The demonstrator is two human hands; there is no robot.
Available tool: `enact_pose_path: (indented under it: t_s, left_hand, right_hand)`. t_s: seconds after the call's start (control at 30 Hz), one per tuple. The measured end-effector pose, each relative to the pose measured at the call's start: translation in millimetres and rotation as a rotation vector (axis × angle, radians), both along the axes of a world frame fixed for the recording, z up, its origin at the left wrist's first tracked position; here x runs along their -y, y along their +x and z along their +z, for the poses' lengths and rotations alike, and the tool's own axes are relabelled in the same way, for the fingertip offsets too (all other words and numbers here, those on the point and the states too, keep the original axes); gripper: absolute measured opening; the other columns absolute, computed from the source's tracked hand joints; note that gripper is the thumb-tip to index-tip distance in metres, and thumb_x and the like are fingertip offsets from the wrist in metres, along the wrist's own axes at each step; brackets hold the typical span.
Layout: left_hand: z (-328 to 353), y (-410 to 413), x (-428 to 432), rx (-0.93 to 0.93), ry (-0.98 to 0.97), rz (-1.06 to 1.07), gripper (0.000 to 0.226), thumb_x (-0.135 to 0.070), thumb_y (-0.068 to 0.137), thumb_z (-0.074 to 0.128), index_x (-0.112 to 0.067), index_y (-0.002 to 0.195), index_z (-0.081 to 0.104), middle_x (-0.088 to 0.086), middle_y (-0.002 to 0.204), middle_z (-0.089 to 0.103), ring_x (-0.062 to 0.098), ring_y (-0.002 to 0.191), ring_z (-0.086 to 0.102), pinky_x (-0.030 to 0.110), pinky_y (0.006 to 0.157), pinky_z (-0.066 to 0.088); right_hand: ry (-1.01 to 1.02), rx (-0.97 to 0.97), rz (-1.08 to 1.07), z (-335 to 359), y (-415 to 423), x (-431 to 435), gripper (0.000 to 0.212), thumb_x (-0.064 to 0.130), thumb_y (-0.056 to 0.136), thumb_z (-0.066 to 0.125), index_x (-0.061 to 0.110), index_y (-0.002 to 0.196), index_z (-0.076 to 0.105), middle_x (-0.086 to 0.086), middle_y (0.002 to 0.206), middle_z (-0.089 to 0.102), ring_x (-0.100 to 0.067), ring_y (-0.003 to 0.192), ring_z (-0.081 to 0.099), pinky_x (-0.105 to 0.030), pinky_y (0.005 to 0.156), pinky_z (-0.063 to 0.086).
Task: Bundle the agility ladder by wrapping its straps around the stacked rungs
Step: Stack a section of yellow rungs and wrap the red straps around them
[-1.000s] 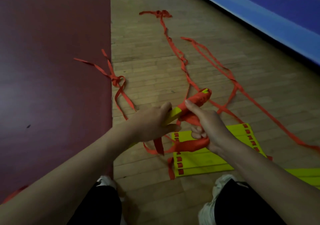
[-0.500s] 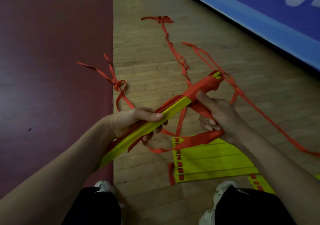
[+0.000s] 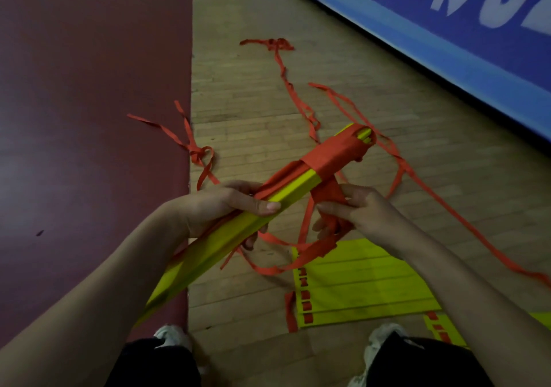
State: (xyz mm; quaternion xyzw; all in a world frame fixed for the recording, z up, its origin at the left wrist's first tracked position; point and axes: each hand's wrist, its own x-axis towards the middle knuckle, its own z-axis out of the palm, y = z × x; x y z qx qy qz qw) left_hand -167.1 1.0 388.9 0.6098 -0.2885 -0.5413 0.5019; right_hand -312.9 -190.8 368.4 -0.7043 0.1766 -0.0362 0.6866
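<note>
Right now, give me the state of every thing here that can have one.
Left hand: grips the stack, holding it off the floor.
Right hand: pinches the strap just under the stack.
Stack: tilted, far end wrapped in strap, near end bare.
Strap: partly wound on the stack, the rest trailing loose over the floor.
Floor rungs: lying flat, unwrapped.

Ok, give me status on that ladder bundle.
Left hand grips stacked rungs. Right hand pinches red strap under them. Far end wrapped, near end bare. Loose strap tails trail on floor, tangle risk.
</note>
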Motion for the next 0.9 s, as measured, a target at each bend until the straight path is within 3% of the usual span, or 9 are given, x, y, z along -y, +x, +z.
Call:
enact_pose_path:
  t_s: [0.13, 0.23, 0.33, 0.47, 0.57, 0.63, 0.77, 0.83, 0.9]
  left_hand:
    - [-1, 1, -1, -0.028, -0.010, 0.000, 0.022, -0.021, 0.069, 0.077, -0.013, 0.087, 0.068, 0.015, 0.070, 0.061, 0.027, 0.053, 0.061, 0.034, 0.054, 0.055]
    - [-1, 1, -2, -0.035, 0.004, -0.013, 0.025, -0.017, 0.075, 0.071, -0.009, 0.098, 0.063, 0.015, 0.071, 0.062, 0.029, 0.060, 0.065, 0.035, 0.060, 0.056]
    - [0, 1, -3, -0.040, 0.005, 0.005, 0.033, -0.017, 0.076, 0.069, -0.010, 0.107, 0.062, 0.014, 0.077, 0.063, 0.031, 0.070, 0.070, 0.039, 0.068, 0.057]
    - [3, 2, -4, -0.010, 0.006, 0.052, 0.032, -0.016, 0.075, 0.069, -0.010, 0.106, 0.060, 0.014, 0.074, 0.062, 0.028, 0.059, 0.066, 0.035, 0.057, 0.057]
    - [-1, 2, -3, 0.045, 0.030, 0.087, 0.046, -0.015, 0.074, 0.076, -0.009, 0.116, 0.057, 0.012, 0.078, 0.065, 0.027, 0.060, 0.063, 0.036, 0.058, 0.055]
    - [-3, 2, -2, 0.120, 0.070, 0.113, 0.058, -0.015, 0.076, 0.079, -0.006, 0.126, 0.051, 0.011, 0.083, 0.067, 0.027, 0.063, 0.063, 0.036, 0.059, 0.055]
    - [-5, -9, 8, 0.399, 0.087, 0.164, 0.037, -0.014, 0.085, 0.072, 0.000, 0.111, 0.051, 0.013, 0.083, 0.063, 0.028, 0.062, 0.059, 0.038, 0.057, 0.052]
    - [-13, -15, 14, 0.585, 0.115, 0.174, 0.028, -0.020, 0.086, 0.071, -0.009, 0.101, 0.051, 0.011, 0.081, 0.063, 0.027, 0.060, 0.060, 0.041, 0.058, 0.053]
    - [-21, -22, 18, 0.875, 0.200, 0.162, 0.028, -0.032, 0.087, 0.068, -0.020, 0.094, 0.045, 0.008, 0.084, 0.063, 0.029, 0.069, 0.063, 0.044, 0.066, 0.055]
  right_hand:
    - [-0.040, 0.003, 0.024, -3, 2, -2, 0.012, 0.002, 0.093, 0.053, 0.000, 0.086, 0.062, -0.004, 0.058, 0.069, -0.011, 0.050, 0.065, -0.021, 0.050, 0.052]
    - [-0.198, 0.043, 0.027, -7, 4, -3, 0.016, 0.005, 0.092, 0.057, 0.013, 0.082, 0.067, 0.012, 0.062, 0.068, 0.004, 0.058, 0.060, -0.012, 0.059, 0.046]
    - [-0.202, 0.087, 0.045, -8, 4, -3, 0.011, 0.002, 0.086, 0.063, 0.012, 0.081, 0.065, 0.006, 0.068, 0.063, -0.001, 0.061, 0.056, -0.017, 0.061, 0.047]
    - [-0.150, 0.127, 0.050, -4, 3, -8, 0.012, 0.000, 0.086, 0.063, 0.008, 0.079, 0.057, -0.007, 0.062, 0.054, -0.014, 0.049, 0.060, -0.023, 0.049, 0.051]
    - [-0.146, 0.095, -0.026, -7, 5, -11, 0.017, 0.009, 0.086, 0.065, 0.008, 0.074, 0.053, -0.007, 0.053, 0.047, -0.014, 0.032, 0.048, -0.021, 0.035, 0.039]
    - [-0.195, 0.094, -0.095, -10, 5, -12, 0.025, 0.021, 0.082, 0.070, 0.006, 0.070, 0.054, -0.009, 0.047, 0.048, -0.016, 0.028, 0.043, -0.020, 0.033, 0.033]
    - [-0.380, 0.139, -0.132, -11, 5, -17, 0.028, 0.026, 0.082, 0.074, 0.005, 0.070, 0.058, -0.003, 0.043, 0.053, -0.018, 0.028, 0.044, -0.019, 0.033, 0.032]
    - [-0.401, 0.143, -0.156, -11, 7, -21, 0.030, 0.028, 0.081, 0.074, 0.001, 0.078, 0.061, -0.003, 0.042, 0.051, -0.016, 0.027, 0.043, -0.019, 0.034, 0.031]
    - [-0.377, 0.126, -0.219, -9, 11, -24, 0.041, 0.037, 0.078, 0.074, -0.001, 0.071, 0.058, -0.004, 0.041, 0.048, -0.015, 0.028, 0.042, -0.021, 0.037, 0.032]
